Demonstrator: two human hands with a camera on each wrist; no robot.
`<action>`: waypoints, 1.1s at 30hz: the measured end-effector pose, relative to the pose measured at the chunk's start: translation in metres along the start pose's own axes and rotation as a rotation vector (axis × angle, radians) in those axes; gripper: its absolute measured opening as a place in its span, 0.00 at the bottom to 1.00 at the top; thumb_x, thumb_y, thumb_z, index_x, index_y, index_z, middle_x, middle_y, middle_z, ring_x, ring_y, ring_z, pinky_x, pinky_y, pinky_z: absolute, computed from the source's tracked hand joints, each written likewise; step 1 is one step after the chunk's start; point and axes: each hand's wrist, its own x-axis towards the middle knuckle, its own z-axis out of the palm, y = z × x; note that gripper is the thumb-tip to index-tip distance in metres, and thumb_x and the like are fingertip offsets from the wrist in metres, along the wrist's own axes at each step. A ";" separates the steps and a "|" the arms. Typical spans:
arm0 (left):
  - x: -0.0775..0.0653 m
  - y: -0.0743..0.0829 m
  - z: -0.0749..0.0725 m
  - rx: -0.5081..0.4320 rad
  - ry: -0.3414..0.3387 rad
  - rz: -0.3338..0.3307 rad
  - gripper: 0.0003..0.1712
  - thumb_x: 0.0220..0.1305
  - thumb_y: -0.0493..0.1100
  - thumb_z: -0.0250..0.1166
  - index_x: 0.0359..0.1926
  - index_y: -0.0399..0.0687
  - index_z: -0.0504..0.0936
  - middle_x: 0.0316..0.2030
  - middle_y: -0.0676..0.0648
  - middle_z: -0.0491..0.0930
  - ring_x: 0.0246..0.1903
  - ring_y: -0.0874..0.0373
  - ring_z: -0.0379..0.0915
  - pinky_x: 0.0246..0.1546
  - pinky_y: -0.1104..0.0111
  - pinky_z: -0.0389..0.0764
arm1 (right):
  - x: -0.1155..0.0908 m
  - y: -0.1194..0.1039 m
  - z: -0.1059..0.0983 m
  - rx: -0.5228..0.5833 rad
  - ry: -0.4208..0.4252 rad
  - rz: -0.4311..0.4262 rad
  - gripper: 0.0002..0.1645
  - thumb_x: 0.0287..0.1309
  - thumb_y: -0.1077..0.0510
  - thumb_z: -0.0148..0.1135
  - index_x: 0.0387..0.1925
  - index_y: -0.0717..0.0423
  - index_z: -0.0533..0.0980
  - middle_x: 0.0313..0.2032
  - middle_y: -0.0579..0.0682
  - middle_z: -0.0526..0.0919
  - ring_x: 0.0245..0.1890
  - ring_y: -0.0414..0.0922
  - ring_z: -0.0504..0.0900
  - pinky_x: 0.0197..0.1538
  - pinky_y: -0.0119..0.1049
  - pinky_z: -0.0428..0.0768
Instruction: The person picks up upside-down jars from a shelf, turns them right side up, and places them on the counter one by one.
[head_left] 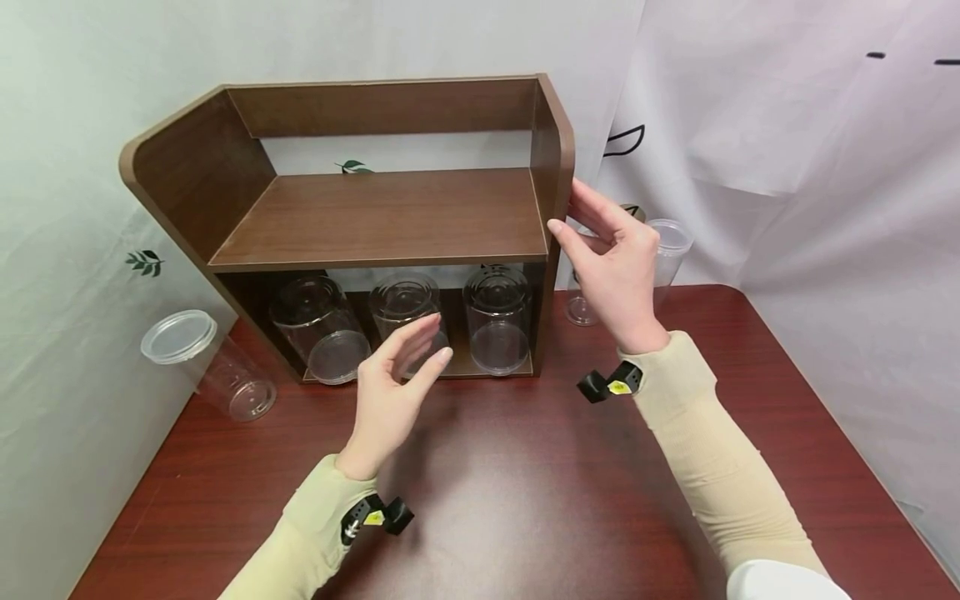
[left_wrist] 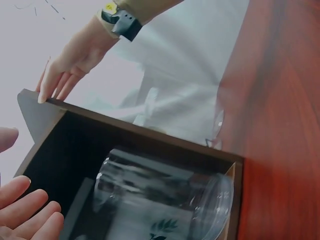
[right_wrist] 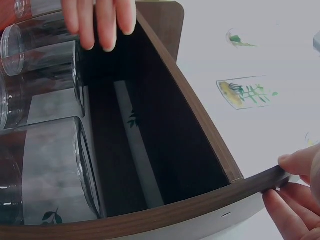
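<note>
A brown wooden two-tier shelf (head_left: pixel 390 218) stands on the table. My right hand (head_left: pixel 618 258) holds the front edge of its right side panel (right_wrist: pixel 190 210), the thumb on one face and the fingers on the other. In front of the lower tier hovers my left hand (head_left: pixel 393 392), fingers extended, thumb apart, nothing in its grasp. Behind it, three clear jars stand side by side in that tier: a left jar (head_left: pixel 318 325), a middle jar (head_left: pixel 405 296), partly hidden by the left hand, and a right jar (head_left: pixel 497 321).
A clear lidded jar (head_left: pixel 210 367) stands on the table left of the shelf. Another lidded jar (head_left: pixel 669 250) and a clear container (head_left: pixel 581 308) are at the right, partly behind my right hand. White cloth (head_left: pixel 720 150) hangs around the dark red table (head_left: pixel 525 492).
</note>
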 end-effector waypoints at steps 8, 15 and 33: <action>-0.005 -0.015 0.019 0.007 -0.016 -0.074 0.30 0.63 0.35 0.74 0.66 0.46 0.78 0.61 0.48 0.79 0.62 0.54 0.75 0.62 0.65 0.74 | 0.000 0.000 -0.001 0.003 0.005 -0.004 0.27 0.54 0.69 0.75 0.57 0.57 0.83 0.50 0.52 0.87 0.51 0.46 0.86 0.48 0.37 0.85; 0.000 -0.029 0.033 0.027 -0.065 -0.131 0.39 0.64 0.44 0.74 0.73 0.43 0.70 0.68 0.41 0.72 0.67 0.52 0.68 0.66 0.67 0.69 | 0.000 0.000 0.000 0.002 0.005 -0.008 0.27 0.54 0.68 0.76 0.57 0.57 0.83 0.50 0.52 0.87 0.51 0.46 0.86 0.48 0.38 0.85; 0.023 -0.049 0.052 0.070 -0.033 -0.223 0.52 0.59 0.49 0.77 0.77 0.43 0.60 0.74 0.50 0.61 0.71 0.61 0.60 0.68 0.72 0.63 | 0.000 0.003 -0.001 -0.004 0.002 -0.013 0.28 0.54 0.68 0.76 0.57 0.57 0.83 0.50 0.52 0.87 0.51 0.46 0.86 0.48 0.37 0.85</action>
